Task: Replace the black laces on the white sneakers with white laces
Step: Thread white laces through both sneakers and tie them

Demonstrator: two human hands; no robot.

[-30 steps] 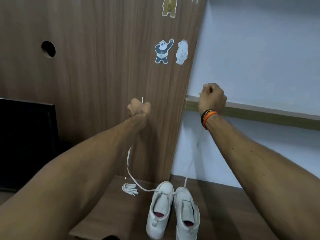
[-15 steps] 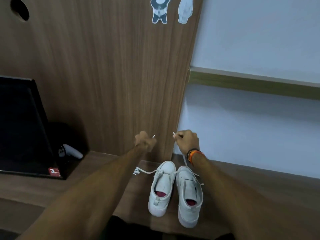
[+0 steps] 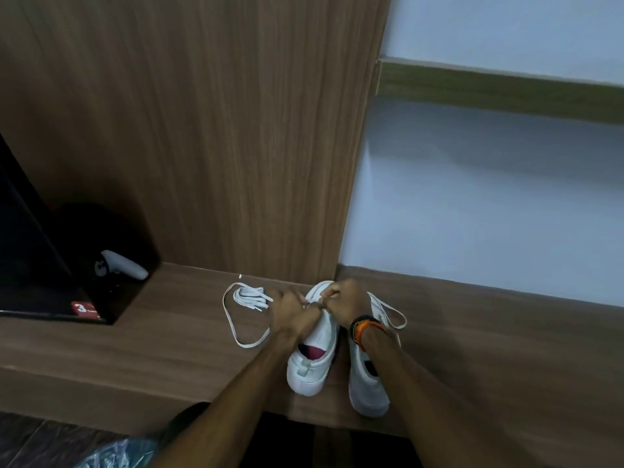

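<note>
Beside the left sneaker point(image 3: 312, 352), a spare lace bundle point(image 3: 251, 297); both hands' fingers point(image 3: 329, 293) curled, pinching its white lace point(image 3: 243, 336).

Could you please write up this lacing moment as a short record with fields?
surface: wooden bench against a wood panel
left sneaker: white, toe away from the person, white lace running from its front and looping on the bench
right sneaker: white, beside it, lace loop at its right
spare lace: white bundle left of the shoes
left hand: pinching lace at the left sneaker's front
right hand: pinching lace there too, orange-and-black band on the wrist
black laces: none visible
</note>
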